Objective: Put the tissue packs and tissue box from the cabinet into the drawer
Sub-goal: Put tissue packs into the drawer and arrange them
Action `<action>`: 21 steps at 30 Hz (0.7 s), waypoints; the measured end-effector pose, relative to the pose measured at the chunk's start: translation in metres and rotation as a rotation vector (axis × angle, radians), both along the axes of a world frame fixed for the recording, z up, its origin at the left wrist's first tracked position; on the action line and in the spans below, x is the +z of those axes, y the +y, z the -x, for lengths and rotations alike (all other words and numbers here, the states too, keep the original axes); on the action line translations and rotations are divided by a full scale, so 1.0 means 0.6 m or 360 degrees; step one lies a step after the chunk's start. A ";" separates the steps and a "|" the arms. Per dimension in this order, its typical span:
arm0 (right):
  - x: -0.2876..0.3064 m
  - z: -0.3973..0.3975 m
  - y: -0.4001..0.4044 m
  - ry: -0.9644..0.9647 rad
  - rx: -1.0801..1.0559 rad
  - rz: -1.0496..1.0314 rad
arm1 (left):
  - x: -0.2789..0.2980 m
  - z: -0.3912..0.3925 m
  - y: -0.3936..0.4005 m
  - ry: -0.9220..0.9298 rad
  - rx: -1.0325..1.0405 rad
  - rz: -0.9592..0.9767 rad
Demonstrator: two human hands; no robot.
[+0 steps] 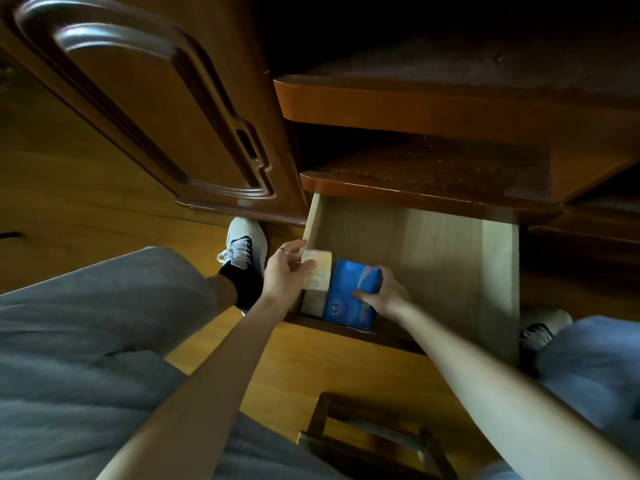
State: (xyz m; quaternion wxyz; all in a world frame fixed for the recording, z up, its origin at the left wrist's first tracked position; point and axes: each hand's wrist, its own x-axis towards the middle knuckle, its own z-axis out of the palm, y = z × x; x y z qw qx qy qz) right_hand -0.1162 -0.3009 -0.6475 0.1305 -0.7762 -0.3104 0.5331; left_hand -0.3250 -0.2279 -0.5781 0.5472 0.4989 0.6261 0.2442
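Note:
The pale wooden drawer (433, 258) is pulled out below the dark cabinet shelves. In its front left corner stands a blue tissue pack (349, 289), gripped by my right hand (384, 292) from the right side. Just left of it, against the drawer's left wall, is a cream-coloured tissue pack (317, 271), held by my left hand (284, 275) with the thumb across its face. Both packs sit inside the drawer, side by side and touching.
The cabinet door (156, 109) hangs open at the left. Two dark shelves (433, 164) above the drawer look bare. My grey trouser legs and white shoe (242, 244) flank the drawer. A small wooden stool (374, 441) stands on the floor below.

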 end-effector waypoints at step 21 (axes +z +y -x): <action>0.103 0.030 0.078 0.0080 0.0429 -0.0794 | 0.013 -0.020 0.014 -0.0011 -0.0066 -0.0202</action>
